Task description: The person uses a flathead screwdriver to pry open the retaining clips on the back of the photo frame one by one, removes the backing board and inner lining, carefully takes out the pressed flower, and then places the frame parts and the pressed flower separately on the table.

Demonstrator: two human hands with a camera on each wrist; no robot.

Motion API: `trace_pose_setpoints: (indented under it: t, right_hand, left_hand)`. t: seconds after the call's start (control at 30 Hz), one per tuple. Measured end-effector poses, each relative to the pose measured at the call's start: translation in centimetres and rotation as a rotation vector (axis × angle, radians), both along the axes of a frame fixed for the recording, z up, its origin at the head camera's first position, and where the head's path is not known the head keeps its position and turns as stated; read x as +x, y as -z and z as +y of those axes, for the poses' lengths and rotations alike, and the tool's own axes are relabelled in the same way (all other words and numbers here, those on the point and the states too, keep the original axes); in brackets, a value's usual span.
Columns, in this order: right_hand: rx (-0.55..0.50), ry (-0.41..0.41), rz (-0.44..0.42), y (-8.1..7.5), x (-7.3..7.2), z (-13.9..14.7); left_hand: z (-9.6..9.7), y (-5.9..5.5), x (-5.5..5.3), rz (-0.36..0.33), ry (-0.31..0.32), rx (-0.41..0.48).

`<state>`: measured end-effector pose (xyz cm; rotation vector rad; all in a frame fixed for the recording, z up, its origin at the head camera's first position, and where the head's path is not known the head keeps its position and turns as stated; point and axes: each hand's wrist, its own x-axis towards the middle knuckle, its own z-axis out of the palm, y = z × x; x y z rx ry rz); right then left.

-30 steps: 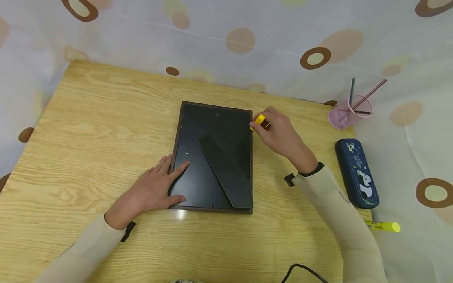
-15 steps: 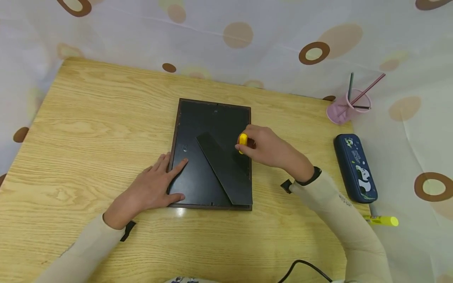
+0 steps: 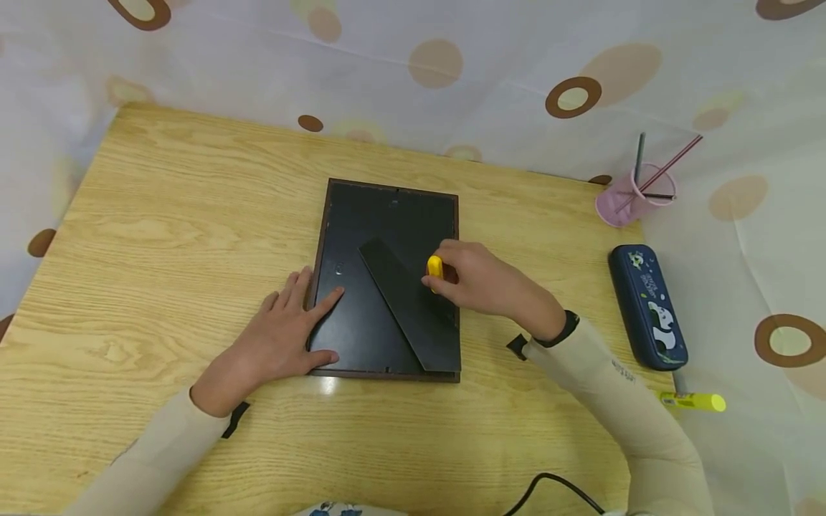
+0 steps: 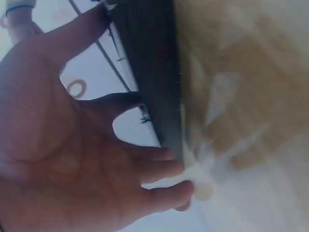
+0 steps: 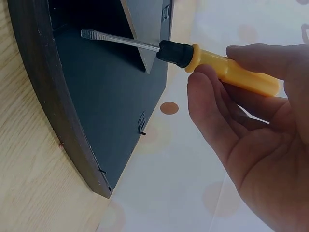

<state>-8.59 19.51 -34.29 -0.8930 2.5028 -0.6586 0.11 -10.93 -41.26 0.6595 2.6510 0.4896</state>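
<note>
A picture frame (image 3: 381,208) lies face down on the table, its black backing up. A hinged stand leg (image 3: 403,308) slants across the backing. My left hand (image 3: 274,340) rests spread at the frame's left edge, thumb and index fingertip on the backing; the left wrist view shows the other fingers along the frame's side. My right hand (image 3: 484,279) grips a screwdriver (image 5: 227,70) by its yellow handle over the frame's right half. In the right wrist view its flat metal tip (image 5: 89,34) appears above the backing, near the frame's rim; contact cannot be told.
At the back right stands a pink cup (image 3: 616,204) with several pencils or sticks. A dark blue panda pencil case (image 3: 647,308) and a yellow marker (image 3: 700,401) lie along the right side. A black cable (image 3: 548,476) curves at the front edge.
My right hand has moved the screwdriver from the frame's upper right edge leftward and nearer to me, over the backing beside the stand leg. The left hand stays in place.
</note>
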Motion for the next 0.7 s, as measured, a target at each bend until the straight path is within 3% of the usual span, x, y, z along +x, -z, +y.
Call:
trace_pose_setpoints:
  t: [0.17,0.33,0.5,0.7]
  right_hand:
    - [-0.005,0.009,0.018,0.2,0.1,0.4]
    - [-0.012,0.002,0.044,0.2,0.2,0.6]
    - [-0.014,0.003,0.045,0.2,0.3,0.6]
    - [-0.007,0.006,0.041,0.2,0.5,0.6]
  left_hand:
    - [1.1,-0.3,-0.3,0.098,0.139,0.056]
    - [2.4,-0.5,-0.6,0.093,0.288,0.081]
    - [3.0,-0.6,-1.0,0.019,0.320,0.052]
    - [3.2,-0.6,-1.3,-0.009,0.336,0.046]
